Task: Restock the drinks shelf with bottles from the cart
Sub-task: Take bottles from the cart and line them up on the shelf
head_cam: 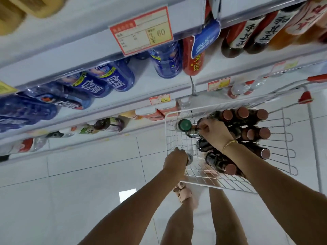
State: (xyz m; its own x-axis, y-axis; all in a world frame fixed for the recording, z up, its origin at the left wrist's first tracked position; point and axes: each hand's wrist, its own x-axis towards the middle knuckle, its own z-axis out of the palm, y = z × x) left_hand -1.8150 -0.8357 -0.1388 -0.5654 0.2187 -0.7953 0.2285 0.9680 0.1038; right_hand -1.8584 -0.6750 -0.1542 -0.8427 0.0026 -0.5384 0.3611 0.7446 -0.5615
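Reaching into the cart basket (165, 137), you are pinching a dark bottle (194, 128) with your right hand (215, 134), beside the brown-capped bottles (243, 112). Your left hand (177, 160) is gripping a clear bottle (190, 158) at the basket's near-left corner.

White metal shelf tiers (145, 80) run across the top, seen tilted. On one tier is a row of blue plastic bottles with blue-white labels (113, 76), with a red-labelled bottle (192, 62) beside them. Dark bottles with white labels and black characters (244, 38) sit further right. Red-and-yellow price tags (141, 30) are on the shelf edges. Lower down are pale cartons (152, 112), a dark bottle with a purple label (109, 123) and clear bottles with red labels (237, 90), all blurred. White wire cart basket (165, 138) is over the white tiled floor (70, 191). It holds dark bottles with reddish-brown caps (247, 132) packed right and one green-capped bottle (184, 125) left.
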